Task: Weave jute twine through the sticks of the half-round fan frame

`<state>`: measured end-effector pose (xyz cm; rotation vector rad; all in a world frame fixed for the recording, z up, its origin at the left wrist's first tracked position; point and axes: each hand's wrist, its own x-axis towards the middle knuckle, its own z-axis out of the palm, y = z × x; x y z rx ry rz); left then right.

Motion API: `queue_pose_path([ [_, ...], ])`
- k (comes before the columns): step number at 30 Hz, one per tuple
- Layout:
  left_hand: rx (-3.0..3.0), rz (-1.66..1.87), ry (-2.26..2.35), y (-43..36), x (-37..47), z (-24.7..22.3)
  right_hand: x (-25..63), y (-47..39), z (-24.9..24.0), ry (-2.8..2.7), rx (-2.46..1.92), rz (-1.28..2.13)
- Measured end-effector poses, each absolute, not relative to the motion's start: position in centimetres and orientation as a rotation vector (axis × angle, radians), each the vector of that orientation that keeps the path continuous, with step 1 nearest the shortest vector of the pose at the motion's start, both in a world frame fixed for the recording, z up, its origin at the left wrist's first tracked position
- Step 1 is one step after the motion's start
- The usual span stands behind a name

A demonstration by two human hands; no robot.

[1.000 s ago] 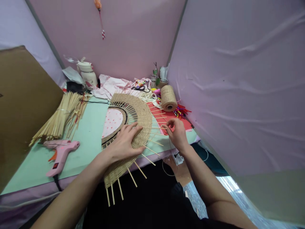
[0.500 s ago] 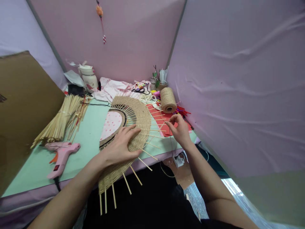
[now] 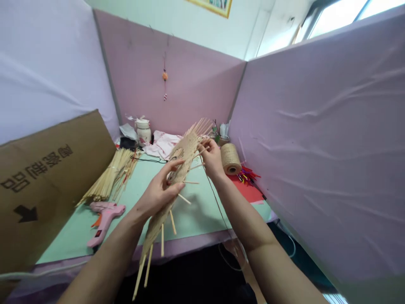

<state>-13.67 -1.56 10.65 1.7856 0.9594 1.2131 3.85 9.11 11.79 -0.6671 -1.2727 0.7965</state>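
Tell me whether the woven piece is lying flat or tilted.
Tilted: the woven piece shows as a narrow, slanting strip, gripped by the left hand.

"Where's the camera?"
"On the head, facing forward and down: left hand (image 3: 158,188) and right hand (image 3: 211,159) close, table (image 3: 202,215) below, pink wall (image 3: 199,84) farther back, window (image 3: 335,21) at upper right."
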Motion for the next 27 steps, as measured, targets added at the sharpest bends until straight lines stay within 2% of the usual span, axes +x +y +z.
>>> queue_pose_path([
  [3, 1.613, 1.394, 0.796, -0.5, -14.3, 11.2, 2.1, 10.4, 14.3, -1.373, -0.561, 0.700],
  [7, 1.304, 1.538, 0.596, 1.5, -14.4, 8.5, -0.2, 12.2, 14.3, -1.480, -0.603, 0.639],
  [13, 1.052, 1.470, 0.533, 2.3, -14.9, 4.1, -3.1, 13.3, 11.0, -1.536, -0.702, 0.736],
  [21, 1.024, 1.250, 0.525, 1.9, -16.9, 4.9, -4.4, 11.5, 9.9, -1.423, -0.767, 0.564],
  [27, 1.197, 1.186, 0.507, 2.9, -17.9, 4.5, -3.7, 11.4, 9.6, -1.360, -0.748, 0.597],
])
